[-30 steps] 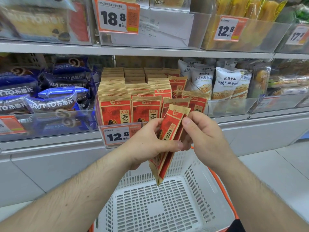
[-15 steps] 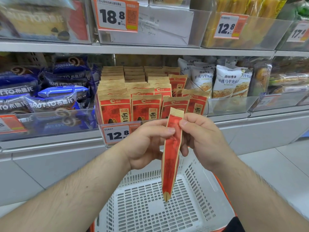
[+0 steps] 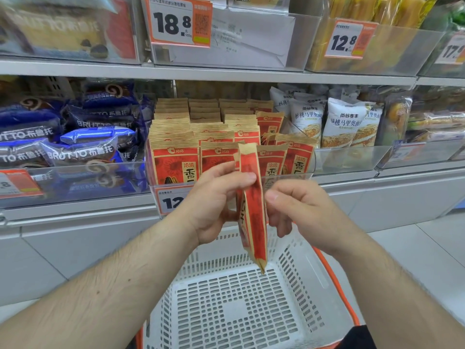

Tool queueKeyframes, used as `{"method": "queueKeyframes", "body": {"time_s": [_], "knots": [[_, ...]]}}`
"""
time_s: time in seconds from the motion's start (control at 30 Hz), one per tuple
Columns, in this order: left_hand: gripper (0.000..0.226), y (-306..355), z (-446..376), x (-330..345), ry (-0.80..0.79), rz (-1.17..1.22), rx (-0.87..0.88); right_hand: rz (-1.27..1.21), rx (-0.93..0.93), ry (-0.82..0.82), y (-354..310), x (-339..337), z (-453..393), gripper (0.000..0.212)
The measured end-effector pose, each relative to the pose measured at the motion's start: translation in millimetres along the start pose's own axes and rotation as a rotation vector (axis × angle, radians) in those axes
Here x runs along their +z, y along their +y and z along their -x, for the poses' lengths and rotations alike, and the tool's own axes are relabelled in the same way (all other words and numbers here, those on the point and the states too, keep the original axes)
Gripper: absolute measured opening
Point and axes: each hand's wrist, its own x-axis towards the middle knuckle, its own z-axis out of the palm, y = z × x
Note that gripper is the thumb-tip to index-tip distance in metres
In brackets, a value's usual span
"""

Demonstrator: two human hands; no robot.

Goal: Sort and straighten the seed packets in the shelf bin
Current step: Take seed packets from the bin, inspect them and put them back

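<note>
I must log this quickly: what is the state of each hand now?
Left hand: pinches the red seed packets near the top.
Right hand: fingers curled beside the packets; whether it grips them cannot be told.
</note>
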Motion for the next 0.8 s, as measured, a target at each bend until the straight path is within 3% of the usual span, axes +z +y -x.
{"method": "queueKeyframes", "body": {"time_s": [0.1,0.23,0.4,0.7,0.8], "knots": [[0.044,6,0,-2,0.102,0.084,0.03,0.215,0.092,-0.173,-2,-2,4,0.045],[0.014,7,-2,-6,0.124,0.116,0.06,0.296,0.102,-0.217,-3,2,4,0.017],[0.022,5,-3,-7,0.151,0.106,0.078,0.373,0.144,-0.228,-8,-1,4,0.022],[0.03,6,-3,-9,0.114,0.111,0.044,0.28,0.119,-0.233,0,-1,3,0.012],[0.03,5,-1,-10,0.012,0.154,0.019,0.066,0.1,-0.1,8,-2,0,0.035]]}}
